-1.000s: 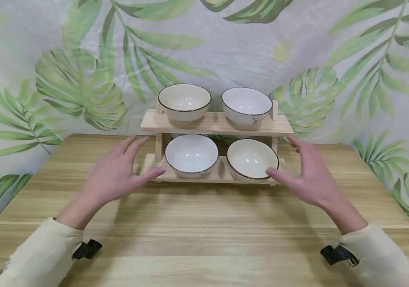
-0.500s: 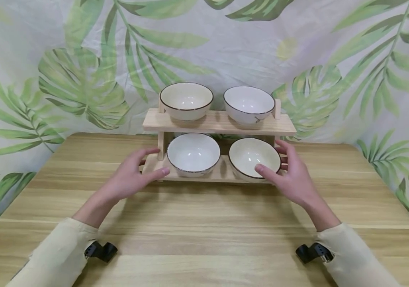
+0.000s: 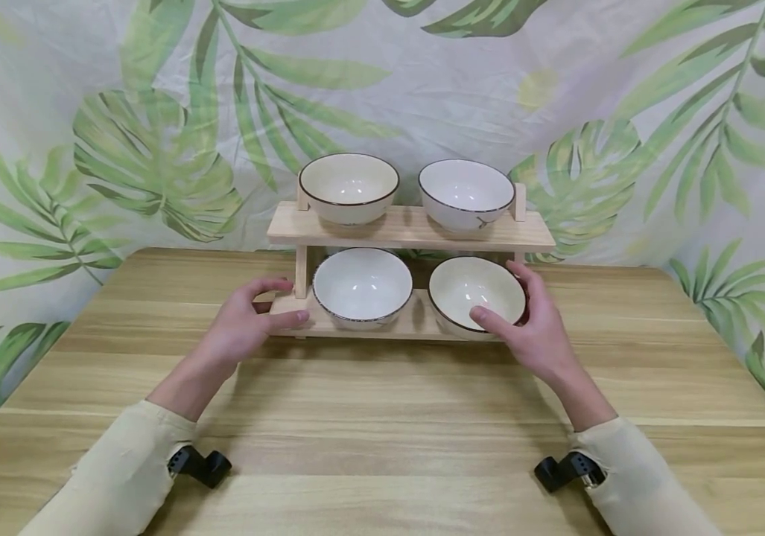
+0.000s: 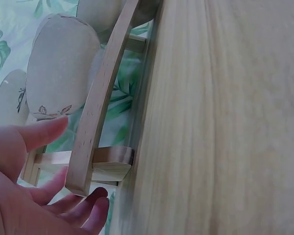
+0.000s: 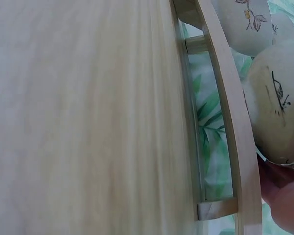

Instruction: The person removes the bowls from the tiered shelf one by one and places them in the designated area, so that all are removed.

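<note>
A two-tier wooden rack (image 3: 382,237) carries bowls on both shelves. On the lower shelf's right, my right hand (image 3: 538,335) holds a cream bowl (image 3: 465,286) with a brown rim. The thumb lies over its near rim and the fingers are around its right side, partly hidden. My left hand (image 3: 237,327) is at the lower shelf's left end, thumb near the board (image 4: 103,98) and fingers around its end. Beside that thumb sits a white bowl (image 3: 362,283) with a dark patterned rim. In the left wrist view, the thumb stands apart from the board.
On the upper shelf are another cream bowl (image 3: 348,179) at left and a white bowl (image 3: 465,186) at right. The rack stands at the back of a wood-grain table (image 3: 382,417). Behind it hangs a leaf-patterned cloth (image 3: 449,89).
Both hands have moved inward to the rack. The right hand has taken hold of the lower cream bowl; the left has come to the shelf's left end. The bowls stay on their shelves.
</note>
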Demonstrator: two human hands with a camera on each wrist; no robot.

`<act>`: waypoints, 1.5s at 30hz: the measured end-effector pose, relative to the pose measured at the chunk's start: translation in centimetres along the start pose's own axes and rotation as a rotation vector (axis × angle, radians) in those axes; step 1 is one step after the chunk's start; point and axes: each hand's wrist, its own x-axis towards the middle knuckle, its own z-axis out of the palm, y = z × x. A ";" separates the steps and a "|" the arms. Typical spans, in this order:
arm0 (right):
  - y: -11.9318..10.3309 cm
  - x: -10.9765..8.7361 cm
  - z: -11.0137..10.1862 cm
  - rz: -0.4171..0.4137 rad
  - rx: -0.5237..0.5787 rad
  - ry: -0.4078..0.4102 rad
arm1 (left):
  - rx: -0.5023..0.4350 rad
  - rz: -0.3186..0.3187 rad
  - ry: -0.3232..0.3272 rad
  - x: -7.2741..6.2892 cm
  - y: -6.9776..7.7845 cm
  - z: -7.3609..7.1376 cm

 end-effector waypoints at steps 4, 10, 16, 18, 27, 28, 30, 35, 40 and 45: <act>0.1 -0.1 -0.3 -0.002 0.010 -0.045 | -0.013 -0.007 -0.018 0.3 -0.3 -0.2; -0.1 0.0 -1.1 0.011 0.016 -0.084 | -0.013 0.008 -0.047 0.8 -0.3 -0.2; -0.3 0.4 -1.4 0.008 -0.011 -0.119 | 0.066 0.024 -0.039 0.7 -0.1 -0.8; -0.3 0.5 -1.4 0.010 -0.016 -0.125 | 0.078 0.028 -0.040 0.6 -0.1 -0.8; -0.4 0.1 -1.2 0.045 -0.002 -0.110 | 0.119 0.025 -0.051 0.6 -0.1 -0.8; -0.4 0.1 -1.1 0.051 0.002 -0.108 | 0.121 0.025 -0.052 0.6 -0.1 -0.8; -0.5 -0.1 -1.0 0.063 0.010 -0.106 | 0.121 0.021 -0.058 0.4 -0.3 -0.8; -0.5 -0.4 -0.6 0.078 0.006 -0.096 | 0.131 0.009 -0.060 0.1 -0.7 -0.7; -0.7 -0.4 -0.5 0.082 0.016 -0.091 | 0.143 0.023 -0.049 0.2 -0.8 -0.8; -1.0 -0.3 -0.5 0.095 0.046 -0.120 | 0.148 0.027 -0.044 0.3 -0.7 -1.1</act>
